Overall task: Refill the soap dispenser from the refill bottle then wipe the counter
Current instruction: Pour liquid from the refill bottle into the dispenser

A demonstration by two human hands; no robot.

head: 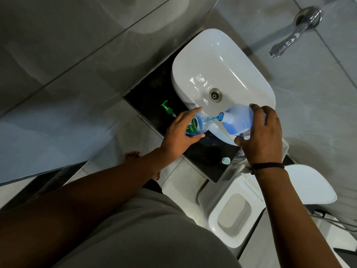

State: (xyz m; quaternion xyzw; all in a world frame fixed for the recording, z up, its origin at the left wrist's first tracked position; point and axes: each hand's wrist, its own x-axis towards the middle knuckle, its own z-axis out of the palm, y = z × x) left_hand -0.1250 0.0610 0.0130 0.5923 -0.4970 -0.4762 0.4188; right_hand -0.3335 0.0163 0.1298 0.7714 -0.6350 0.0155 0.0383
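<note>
We see the word "Dettol" in white letters on a green label on the soap dispenser (197, 126), a small see-through plastic bottle with blue soap inside. Our left hand (179, 132) has its grip curled round this bottle and holds it tilted over the near edge of the sink (222, 74). Our right hand (259, 136) has its grip wrapped round the refill bottle (237, 120), a bigger, boxy, milky plastic bottle full of blue soap. It is tipped on its side, and its blue spout (220, 116) sits right at the open neck of the small bottle. There is a label on the big bottle, but we cannot read it. The sink is white, smooth, shiny and rounded, with a round metal drain (215, 95). It sits on a dark, speckled counter (202, 151). The green pump top (168, 110) lies on the counter to the left of the sink. A small, round, pale cap (225, 160) stands on the counter near our right wrist. A shiny metal tap (295, 33) sticks out of the grey tiled wall. A thin black band (267, 166) goes round our right wrist.
</note>
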